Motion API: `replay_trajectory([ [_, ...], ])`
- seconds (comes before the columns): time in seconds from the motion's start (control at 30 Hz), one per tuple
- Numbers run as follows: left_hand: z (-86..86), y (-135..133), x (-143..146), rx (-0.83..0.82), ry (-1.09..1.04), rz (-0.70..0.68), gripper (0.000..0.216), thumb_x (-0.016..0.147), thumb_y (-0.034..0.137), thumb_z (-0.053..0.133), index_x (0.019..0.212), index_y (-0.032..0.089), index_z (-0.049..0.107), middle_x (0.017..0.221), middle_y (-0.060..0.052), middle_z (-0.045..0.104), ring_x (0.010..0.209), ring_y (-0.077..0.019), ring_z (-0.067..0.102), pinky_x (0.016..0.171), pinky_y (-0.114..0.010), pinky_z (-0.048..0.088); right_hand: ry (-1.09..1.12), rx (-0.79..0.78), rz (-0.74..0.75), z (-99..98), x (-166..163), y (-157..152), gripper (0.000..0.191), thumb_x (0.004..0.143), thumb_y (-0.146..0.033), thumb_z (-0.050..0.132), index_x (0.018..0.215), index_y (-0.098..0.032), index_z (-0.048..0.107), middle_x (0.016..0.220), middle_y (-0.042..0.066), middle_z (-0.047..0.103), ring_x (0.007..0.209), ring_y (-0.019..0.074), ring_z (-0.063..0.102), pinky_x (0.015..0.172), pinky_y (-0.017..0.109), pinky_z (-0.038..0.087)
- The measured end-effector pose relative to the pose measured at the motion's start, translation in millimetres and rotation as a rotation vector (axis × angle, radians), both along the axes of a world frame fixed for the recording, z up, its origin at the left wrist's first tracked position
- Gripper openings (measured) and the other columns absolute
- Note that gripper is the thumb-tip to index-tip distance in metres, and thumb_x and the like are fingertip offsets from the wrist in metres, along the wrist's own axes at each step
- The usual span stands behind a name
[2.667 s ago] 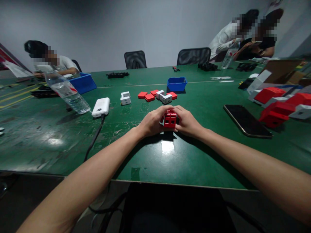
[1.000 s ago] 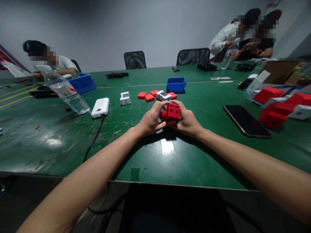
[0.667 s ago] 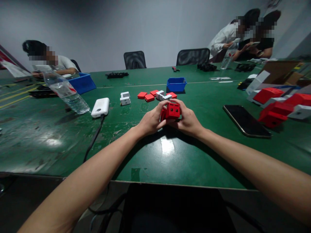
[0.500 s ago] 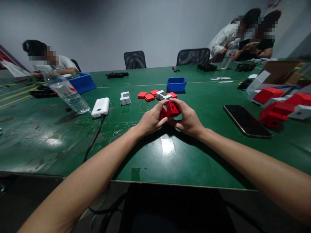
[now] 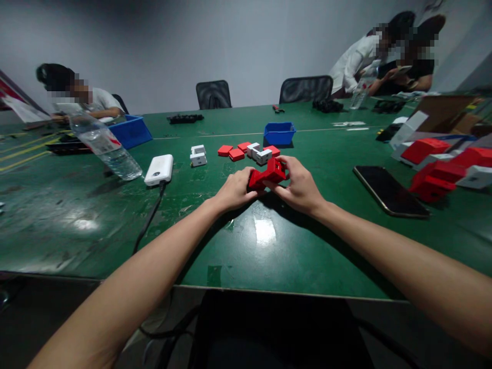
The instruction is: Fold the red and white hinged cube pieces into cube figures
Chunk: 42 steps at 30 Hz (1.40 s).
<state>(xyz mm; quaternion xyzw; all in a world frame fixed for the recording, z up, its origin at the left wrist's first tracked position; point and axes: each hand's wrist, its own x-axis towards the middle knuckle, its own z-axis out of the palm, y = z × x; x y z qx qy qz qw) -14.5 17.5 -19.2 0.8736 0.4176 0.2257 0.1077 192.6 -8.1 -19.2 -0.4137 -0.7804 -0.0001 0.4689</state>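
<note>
Both my hands hold a red plastic block assembly (image 5: 268,175) just above the green table (image 5: 269,246), in the middle of the view. My left hand (image 5: 234,190) is closed on its lower left end. My right hand (image 5: 300,185) grips its raised right end with thumb and fingers. The piece is tilted, right end up. Just beyond it lie loose red square pieces (image 5: 231,152) and white block pieces (image 5: 259,153).
A small blue bin (image 5: 279,133) stands behind the loose pieces. A white power bank (image 5: 159,169) with a cable and a water bottle (image 5: 103,146) lie at left, a black phone (image 5: 389,191) and red-and-white boxes (image 5: 442,169) at right. Other people sit at the far corners.
The red block has been lifted off the table and turned over in my hands, from its square holed face toward me to a tilted, stretched-out shape. My left hand has dropped lower.
</note>
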Motion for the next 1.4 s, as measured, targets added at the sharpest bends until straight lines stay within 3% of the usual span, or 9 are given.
replay_trajectory([
  [0.13,1.3,1,-2,-0.031,-0.084,0.034,0.050,0.081,0.034,0.068,0.121,0.016,0.043,0.107,-0.013,0.066,0.094,-0.0289,0.066,0.080,-0.039,0.050,-0.032,-0.025,-0.015,-2.3,2,2,0.042,0.077,-0.034,0.071,0.113,-0.017,0.056,0.110,0.016,0.066,0.097,0.0302,0.064,0.084,0.045,0.053],
  [0.3,-0.6,4,-4,0.008,-0.155,-0.022,0.048,0.082,0.026,0.066,0.119,0.019,0.038,0.101,-0.009,0.066,0.087,-0.0247,0.066,0.078,-0.036,0.049,-0.070,-0.055,-0.049,-4.6,7,5,0.042,0.070,-0.025,0.074,0.108,-0.016,0.060,0.115,0.017,0.063,0.106,0.0322,0.062,0.094,0.048,0.050],
  [0.43,-0.6,4,-5,0.066,-0.181,-0.063,0.047,0.083,0.030,0.067,0.119,0.020,0.040,0.108,-0.011,0.065,0.092,-0.0244,0.065,0.080,-0.037,0.051,-0.079,-0.116,-0.080,-7.0,12,8,0.042,0.066,-0.029,0.080,0.103,-0.016,0.064,0.119,0.017,0.061,0.109,0.0331,0.062,0.095,0.048,0.051],
  [0.7,-3.1,7,-6,0.158,-0.160,-0.066,0.051,0.082,0.029,0.066,0.127,0.015,0.044,0.122,-0.018,0.060,0.108,-0.0289,0.063,0.086,-0.041,0.052,-0.117,-0.173,-0.088,-4.7,14,8,0.039,0.067,-0.032,0.082,0.098,-0.016,0.066,0.100,0.012,0.067,0.089,0.0267,0.064,0.081,0.040,0.052],
  [0.87,-4.2,11,-7,0.232,-0.187,-0.102,0.051,0.083,0.030,0.068,0.127,0.016,0.048,0.120,-0.015,0.059,0.107,-0.0282,0.061,0.088,-0.041,0.053,-0.131,-0.243,-0.116,-1.6,13,7,0.041,0.068,-0.037,0.083,0.097,-0.014,0.068,0.093,0.012,0.070,0.083,0.0263,0.065,0.075,0.037,0.050],
  [1.1,1.7,4,-1,0.365,-0.275,-0.179,0.055,0.085,0.035,0.070,0.130,0.017,0.046,0.118,-0.013,0.058,0.107,-0.0260,0.059,0.091,-0.040,0.052,-0.135,-0.305,-0.058,-1.1,9,4,0.036,0.073,-0.043,0.078,0.094,-0.015,0.071,0.094,0.011,0.072,0.082,0.0250,0.065,0.074,0.035,0.049],
  [1.4,4.5,-11,8,0.303,-0.224,-0.327,0.056,0.083,0.037,0.071,0.129,0.020,0.043,0.119,-0.012,0.063,0.094,-0.0220,0.067,0.081,-0.036,0.055,-0.198,-0.296,0.079,-3.2,5,3,0.037,0.071,-0.041,0.078,0.095,-0.014,0.068,0.093,0.011,0.068,0.083,0.0240,0.063,0.074,0.033,0.047],
])
